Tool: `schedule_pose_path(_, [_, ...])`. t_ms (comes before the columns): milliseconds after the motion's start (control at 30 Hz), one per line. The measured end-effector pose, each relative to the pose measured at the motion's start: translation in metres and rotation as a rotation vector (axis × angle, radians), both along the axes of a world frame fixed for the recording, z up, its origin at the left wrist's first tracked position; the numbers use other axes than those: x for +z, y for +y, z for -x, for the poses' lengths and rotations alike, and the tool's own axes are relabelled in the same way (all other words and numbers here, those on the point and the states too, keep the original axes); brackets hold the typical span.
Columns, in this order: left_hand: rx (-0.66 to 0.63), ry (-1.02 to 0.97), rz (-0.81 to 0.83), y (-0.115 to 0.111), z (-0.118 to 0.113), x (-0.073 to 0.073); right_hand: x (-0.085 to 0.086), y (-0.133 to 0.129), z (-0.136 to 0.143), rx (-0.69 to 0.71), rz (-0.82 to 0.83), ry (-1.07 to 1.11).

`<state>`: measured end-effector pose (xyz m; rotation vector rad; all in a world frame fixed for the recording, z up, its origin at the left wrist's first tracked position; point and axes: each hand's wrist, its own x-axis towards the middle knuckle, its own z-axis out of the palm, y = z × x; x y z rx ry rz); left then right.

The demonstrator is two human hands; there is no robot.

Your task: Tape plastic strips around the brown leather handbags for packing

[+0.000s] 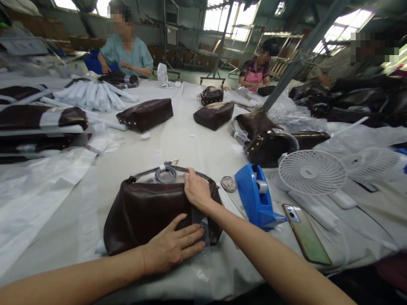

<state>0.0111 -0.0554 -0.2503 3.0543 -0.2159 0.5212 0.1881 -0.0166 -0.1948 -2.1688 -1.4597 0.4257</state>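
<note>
A dark brown leather handbag (146, 212) lies on the covered table in front of me, its strap (143, 173) along the far edge. My left hand (173, 248) rests flat on the bag's near side, fingers spread. Across the bag's far top edge lies my right hand (199, 190), its fingers stretched toward the strap; the undersides of these fingers are hidden. Between the hands, a strip of clear plastic film (203, 226) runs down the bag and over its near side. A coiled grey cord (165, 173) with a white wrap sits against the strap.
Right of the bag stand a blue tape dispenser (252, 197), a roll of clear tape (228, 184), a phone (307, 235) and a white fan (311, 173). More brown bags (146, 114) and white rolled sticks (90, 95) lie farther back. Several people work around the table.
</note>
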Motion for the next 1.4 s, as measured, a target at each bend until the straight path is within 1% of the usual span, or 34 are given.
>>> schedule_pose_path(67, [-0.002, -0.017, 0.031, 0.001, -0.002, -0.001, -0.015, 0.001, 0.005, 0.008, 0.005, -0.109])
schedule_pose_path(133, [0.001, -0.031, 0.060, 0.002, -0.004, -0.002, -0.027, -0.002, 0.007, 0.030, -0.045, -0.211])
schedule_pose_path(167, [0.007, -0.036, 0.071, 0.003, -0.005, -0.002, -0.033, -0.003, 0.006, 0.043, -0.085, -0.237])
schedule_pose_path(267, [0.041, -0.035, 0.086, 0.004, -0.009, -0.004, -0.045, -0.002, 0.001, 0.071, -0.197, -0.225])
schedule_pose_path(400, [0.056, -0.038, 0.076, 0.004, -0.011, -0.005, -0.053, 0.005, -0.002, 0.119, -0.266, -0.186])
schedule_pose_path(500, [0.040, -0.028, 0.048, 0.003, -0.010, -0.004, -0.050, 0.004, -0.003, 0.181, -0.295, -0.160])
schedule_pose_path(567, [0.032, -0.019, 0.032, 0.002, -0.008, -0.003, -0.043, -0.009, -0.007, 0.234, -0.318, -0.146])
schedule_pose_path(600, [0.030, -0.011, 0.025, 0.002, -0.007, -0.003, -0.038, -0.020, -0.010, 0.269, -0.334, -0.139])
schedule_pose_path(667, [0.029, 0.010, 0.012, 0.002, -0.006, -0.004, -0.029, -0.052, -0.017, 0.358, -0.361, -0.138])
schedule_pose_path(733, [0.030, 0.014, 0.007, 0.002, -0.004, -0.005, -0.024, -0.091, -0.025, 0.476, -0.341, -0.178])
schedule_pose_path(800, [0.023, 0.003, 0.000, 0.002, -0.004, -0.005, -0.025, -0.129, -0.030, 0.576, -0.259, -0.256])
schedule_pose_path(833, [0.017, -0.001, -0.006, 0.002, -0.004, -0.005, -0.029, -0.144, -0.031, 0.600, -0.225, -0.302])
schedule_pose_path(900, [0.004, 0.002, -0.024, 0.002, -0.004, -0.004, -0.041, -0.164, -0.032, 0.610, -0.212, -0.396])
schedule_pose_path(1000, [0.010, 0.009, -0.014, 0.001, -0.004, -0.001, -0.061, -0.170, -0.034, 0.602, -0.302, -0.511])
schedule_pose_path(1067, [0.021, 0.009, 0.011, 0.000, -0.004, -0.001, -0.068, -0.167, -0.036, 0.618, -0.369, -0.548])
schedule_pose_path(1133, [0.018, 0.014, 0.014, 0.000, -0.003, -0.001, -0.069, -0.164, -0.037, 0.633, -0.411, -0.540])
schedule_pose_path(1200, [0.006, 0.016, 0.004, 0.000, -0.002, -0.003, -0.068, -0.164, -0.038, 0.628, -0.407, -0.483])
schedule_pose_path(1300, [-0.030, -0.013, 0.028, 0.002, -0.001, -0.004, -0.065, -0.166, -0.036, 0.599, -0.356, -0.357])
schedule_pose_path(1400, [-0.043, -0.055, 0.100, 0.002, -0.001, -0.001, -0.061, -0.169, -0.035, 0.586, -0.286, -0.234])
